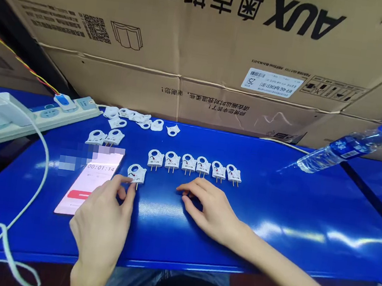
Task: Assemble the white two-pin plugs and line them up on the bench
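My left hand [105, 221] lies on the blue table [289, 221], its thumb and forefinger closed on the prongs of a small white plug [136, 173]. My right hand [209, 206] rests flat on the table with fingers stretched out, holding nothing, just below a row of several white plugs [195, 164] laid side by side. Two more plugs [105, 137] sit further left, and a loose heap of plug parts [137, 119] lies at the back.
A phone [88, 186] showing a timer lies left of my left hand. A white power strip [22, 116] with cables runs along the left. A water bottle [345, 149] lies at the right. Big cardboard boxes [203, 46] wall the back.
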A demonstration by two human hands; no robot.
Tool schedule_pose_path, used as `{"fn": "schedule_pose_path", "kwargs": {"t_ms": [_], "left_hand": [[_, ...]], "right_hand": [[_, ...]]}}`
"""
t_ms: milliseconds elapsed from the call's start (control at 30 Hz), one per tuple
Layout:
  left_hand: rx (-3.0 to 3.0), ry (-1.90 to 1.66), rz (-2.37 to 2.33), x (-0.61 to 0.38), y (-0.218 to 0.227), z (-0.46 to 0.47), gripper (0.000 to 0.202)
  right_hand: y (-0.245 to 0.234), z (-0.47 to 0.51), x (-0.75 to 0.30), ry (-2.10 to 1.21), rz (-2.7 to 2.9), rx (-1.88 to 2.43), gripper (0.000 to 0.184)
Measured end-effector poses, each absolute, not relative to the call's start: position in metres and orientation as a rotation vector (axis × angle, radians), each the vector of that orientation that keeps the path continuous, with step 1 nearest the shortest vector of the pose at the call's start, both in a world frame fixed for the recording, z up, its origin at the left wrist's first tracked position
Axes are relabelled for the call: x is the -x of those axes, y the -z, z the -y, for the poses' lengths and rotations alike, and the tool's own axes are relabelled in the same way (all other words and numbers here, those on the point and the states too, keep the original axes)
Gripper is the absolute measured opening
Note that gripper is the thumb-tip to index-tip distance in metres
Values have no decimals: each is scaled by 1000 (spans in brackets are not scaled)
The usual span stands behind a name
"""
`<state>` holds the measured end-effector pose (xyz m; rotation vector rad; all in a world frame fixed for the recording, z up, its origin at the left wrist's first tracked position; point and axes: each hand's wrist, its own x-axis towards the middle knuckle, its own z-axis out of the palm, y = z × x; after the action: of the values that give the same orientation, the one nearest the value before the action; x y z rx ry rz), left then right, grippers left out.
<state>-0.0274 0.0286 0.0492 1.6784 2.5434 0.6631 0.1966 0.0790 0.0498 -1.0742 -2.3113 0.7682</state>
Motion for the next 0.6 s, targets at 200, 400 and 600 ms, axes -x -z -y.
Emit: {"fn": "schedule_pose_path", "kwargs": {"t_ms": [200, 400, 600], "left_hand": [[-1725, -640, -2572, 35, -56, -48, 17], [-1731, -607, -2563, 37, -56, -64, 21], [-1718, -610, -2593, 41, -57, -72, 20]], "right_hand": [[-49, -78, -197, -749, 2362, 1088, 24], [-50, -73, -198, -678, 2483, 1171, 26], [-32, -38, -201, -459, 2361, 1365, 33]]}}
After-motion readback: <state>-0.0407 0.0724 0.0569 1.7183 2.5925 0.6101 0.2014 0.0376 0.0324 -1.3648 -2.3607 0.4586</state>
